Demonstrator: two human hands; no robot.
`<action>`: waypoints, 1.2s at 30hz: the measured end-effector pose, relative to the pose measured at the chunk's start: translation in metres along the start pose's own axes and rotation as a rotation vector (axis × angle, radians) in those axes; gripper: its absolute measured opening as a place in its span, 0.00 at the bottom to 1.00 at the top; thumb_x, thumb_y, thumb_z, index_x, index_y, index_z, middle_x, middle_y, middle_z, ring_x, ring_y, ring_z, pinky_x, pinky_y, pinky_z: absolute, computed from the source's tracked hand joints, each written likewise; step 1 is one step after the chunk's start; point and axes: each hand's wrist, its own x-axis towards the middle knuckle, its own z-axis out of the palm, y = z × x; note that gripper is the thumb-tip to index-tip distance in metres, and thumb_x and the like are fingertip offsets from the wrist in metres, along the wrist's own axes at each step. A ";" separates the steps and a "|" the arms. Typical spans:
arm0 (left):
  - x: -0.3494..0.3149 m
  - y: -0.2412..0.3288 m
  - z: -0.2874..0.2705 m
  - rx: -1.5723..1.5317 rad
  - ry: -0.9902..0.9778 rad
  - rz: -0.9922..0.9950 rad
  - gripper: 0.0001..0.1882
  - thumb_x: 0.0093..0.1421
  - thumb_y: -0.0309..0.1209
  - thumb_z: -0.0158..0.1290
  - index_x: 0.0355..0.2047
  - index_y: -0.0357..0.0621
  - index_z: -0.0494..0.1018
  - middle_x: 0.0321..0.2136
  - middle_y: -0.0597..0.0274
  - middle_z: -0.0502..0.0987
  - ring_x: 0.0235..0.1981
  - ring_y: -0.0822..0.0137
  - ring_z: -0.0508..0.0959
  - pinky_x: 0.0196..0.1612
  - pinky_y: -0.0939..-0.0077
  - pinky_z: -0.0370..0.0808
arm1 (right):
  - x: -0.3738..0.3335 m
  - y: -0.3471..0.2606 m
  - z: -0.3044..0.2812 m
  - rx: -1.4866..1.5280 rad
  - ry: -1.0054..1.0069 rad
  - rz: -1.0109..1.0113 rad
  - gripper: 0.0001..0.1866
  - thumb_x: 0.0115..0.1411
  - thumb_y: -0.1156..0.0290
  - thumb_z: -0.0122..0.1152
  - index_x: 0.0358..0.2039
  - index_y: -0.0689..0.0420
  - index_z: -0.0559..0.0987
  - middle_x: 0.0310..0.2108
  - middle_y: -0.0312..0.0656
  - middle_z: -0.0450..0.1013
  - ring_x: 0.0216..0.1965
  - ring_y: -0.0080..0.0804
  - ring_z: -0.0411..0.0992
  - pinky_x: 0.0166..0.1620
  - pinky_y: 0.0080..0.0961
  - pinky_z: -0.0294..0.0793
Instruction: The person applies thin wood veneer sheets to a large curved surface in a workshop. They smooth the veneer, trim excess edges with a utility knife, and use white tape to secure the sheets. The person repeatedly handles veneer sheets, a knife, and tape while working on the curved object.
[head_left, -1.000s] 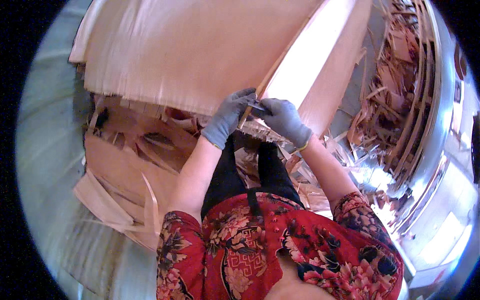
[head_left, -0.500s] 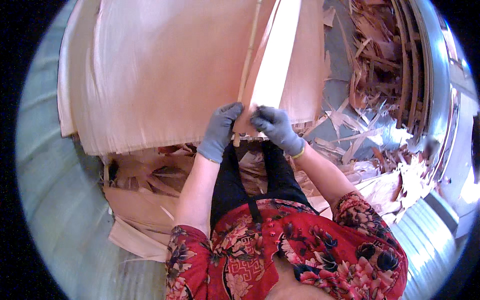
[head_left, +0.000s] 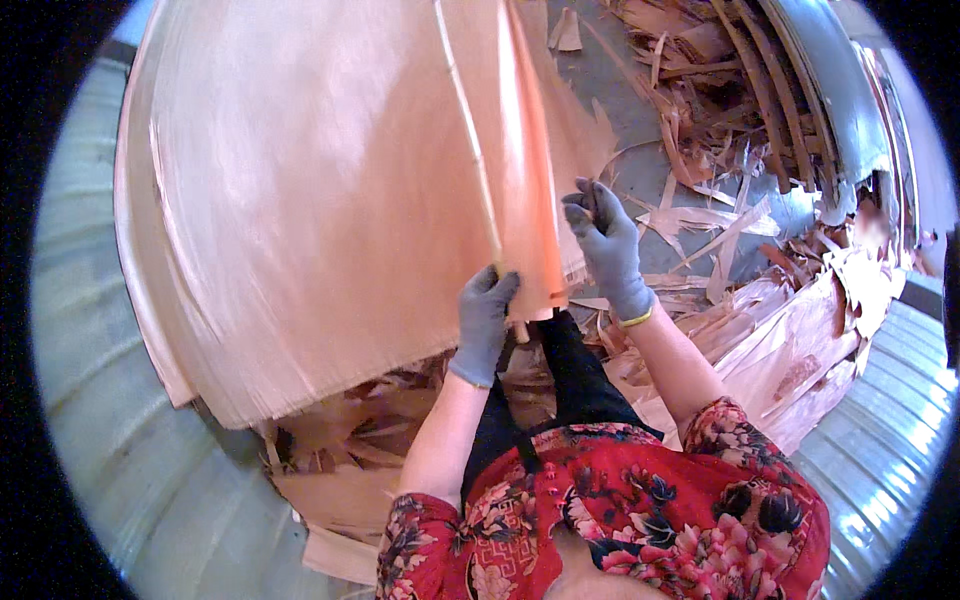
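Note:
A large stack of thin, pinkish wood veneer sheets (head_left: pixel 300 220) lies in front of me. A long, thin, pale stick (head_left: pixel 472 135) runs across the top sheet. My left hand (head_left: pixel 484 322), in a grey glove, is closed around the stick near its close end, which pokes out below the fingers. To the stick's right, a raised strip of veneer (head_left: pixel 528 170) curls up and catches the light. My gloved right hand (head_left: pixel 612 250) is off the sheet, right of its edge. Its dark-tipped fingers are bent together, and whether something small is between them is unclear.
Torn veneer scraps (head_left: pixel 720 220) litter the grey floor to the right. Crumpled veneer pieces (head_left: pixel 760 330) pile up nearer me, and more scraps (head_left: pixel 345 430) lie under the stack's near edge. Curved, ribbed pale-green surfaces (head_left: pixel 90 300) stand at the left and lower right.
My right hand has moved away from the veneer strip to the right. My left hand has slid down and right, still holding the stick, whose slant has changed. The view has shifted too.

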 end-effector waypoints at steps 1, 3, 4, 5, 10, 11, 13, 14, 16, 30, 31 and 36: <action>0.003 -0.002 -0.004 0.121 0.079 0.064 0.12 0.55 0.30 0.52 0.34 0.32 0.72 0.27 0.69 0.73 0.25 0.79 0.70 0.28 0.83 0.68 | 0.008 0.003 -0.005 -0.127 0.097 0.070 0.21 0.54 0.73 0.59 0.48 0.63 0.67 0.36 0.40 0.71 0.36 0.20 0.68 0.39 0.15 0.68; 0.009 -0.009 -0.009 0.383 0.111 0.049 0.10 0.55 0.31 0.52 0.30 0.34 0.71 0.22 0.69 0.72 0.23 0.78 0.69 0.26 0.81 0.67 | 0.011 0.012 -0.011 -0.198 0.022 -0.040 0.24 0.52 0.70 0.61 0.48 0.64 0.66 0.36 0.43 0.72 0.37 0.24 0.70 0.39 0.18 0.69; 0.009 -0.014 -0.008 0.494 0.126 0.018 0.10 0.55 0.31 0.52 0.29 0.34 0.71 0.20 0.68 0.72 0.22 0.78 0.69 0.25 0.80 0.67 | 0.011 0.017 -0.009 -0.249 -0.021 -0.051 0.26 0.51 0.68 0.62 0.48 0.63 0.66 0.37 0.43 0.72 0.37 0.25 0.70 0.39 0.20 0.70; 0.011 -0.017 -0.008 0.629 0.141 -0.027 0.10 0.54 0.31 0.52 0.28 0.35 0.71 0.19 0.68 0.72 0.22 0.78 0.69 0.25 0.79 0.67 | 0.009 0.022 -0.009 -0.301 -0.079 -0.092 0.27 0.51 0.66 0.63 0.48 0.63 0.66 0.37 0.44 0.72 0.37 0.26 0.70 0.39 0.21 0.70; -0.005 -0.028 -0.003 0.518 0.117 0.284 0.11 0.54 0.32 0.52 0.29 0.33 0.70 0.21 0.59 0.73 0.24 0.75 0.69 0.27 0.75 0.67 | 0.036 0.063 0.027 -0.452 -0.072 0.068 0.34 0.46 0.47 0.62 0.43 0.62 0.66 0.37 0.54 0.70 0.39 0.52 0.70 0.41 0.38 0.69; -0.012 -0.026 -0.011 0.553 0.133 0.175 0.10 0.54 0.31 0.52 0.28 0.34 0.69 0.20 0.60 0.71 0.24 0.76 0.67 0.26 0.75 0.66 | 0.042 0.075 0.032 -0.491 -0.084 0.107 0.35 0.46 0.47 0.62 0.42 0.63 0.65 0.37 0.56 0.70 0.40 0.52 0.69 0.41 0.38 0.69; -0.024 -0.023 -0.038 0.556 0.189 0.105 0.09 0.54 0.30 0.52 0.26 0.35 0.69 0.18 0.64 0.68 0.23 0.76 0.64 0.25 0.76 0.64 | 0.058 0.095 0.045 -0.555 -0.062 0.064 0.36 0.45 0.45 0.62 0.41 0.65 0.65 0.38 0.59 0.69 0.41 0.54 0.69 0.42 0.39 0.68; -0.025 -0.022 -0.054 0.526 0.221 0.105 0.08 0.54 0.30 0.52 0.25 0.36 0.68 0.17 0.66 0.67 0.23 0.77 0.63 0.24 0.77 0.63 | 0.063 0.104 0.048 -0.653 -0.057 0.072 0.41 0.44 0.43 0.62 0.43 0.69 0.63 0.42 0.63 0.66 0.45 0.55 0.67 0.44 0.40 0.68; -0.026 -0.025 -0.089 0.277 0.280 0.122 0.08 0.53 0.29 0.52 0.27 0.35 0.69 0.21 0.67 0.69 0.24 0.77 0.65 0.26 0.79 0.65 | 0.075 0.119 0.059 -0.699 -0.087 0.187 0.55 0.41 0.39 0.62 0.54 0.73 0.53 0.46 0.66 0.64 0.48 0.56 0.65 0.48 0.39 0.67; -0.032 -0.091 -0.250 0.466 0.703 0.288 0.17 0.57 0.41 0.50 0.30 0.36 0.73 0.17 0.58 0.72 0.18 0.73 0.70 0.23 0.75 0.67 | 0.048 0.160 0.138 -0.328 -0.337 0.033 0.19 0.48 0.62 0.63 0.35 0.63 0.75 0.24 0.44 0.74 0.24 0.30 0.71 0.29 0.27 0.69; -0.039 -0.099 -0.258 0.485 0.710 0.237 0.19 0.57 0.44 0.50 0.31 0.37 0.73 0.16 0.58 0.72 0.18 0.71 0.71 0.23 0.74 0.68 | 0.042 0.142 0.148 -0.313 -0.362 -0.002 0.19 0.48 0.62 0.63 0.36 0.63 0.74 0.24 0.44 0.74 0.24 0.29 0.70 0.29 0.26 0.69; -0.089 -0.148 -0.298 0.597 0.673 -0.013 0.26 0.59 0.52 0.41 0.35 0.38 0.72 0.17 0.49 0.74 0.21 0.51 0.75 0.25 0.58 0.71 | 0.009 0.042 0.245 -0.310 -0.536 -0.239 0.18 0.51 0.64 0.60 0.39 0.61 0.72 0.22 0.47 0.71 0.23 0.30 0.70 0.29 0.28 0.69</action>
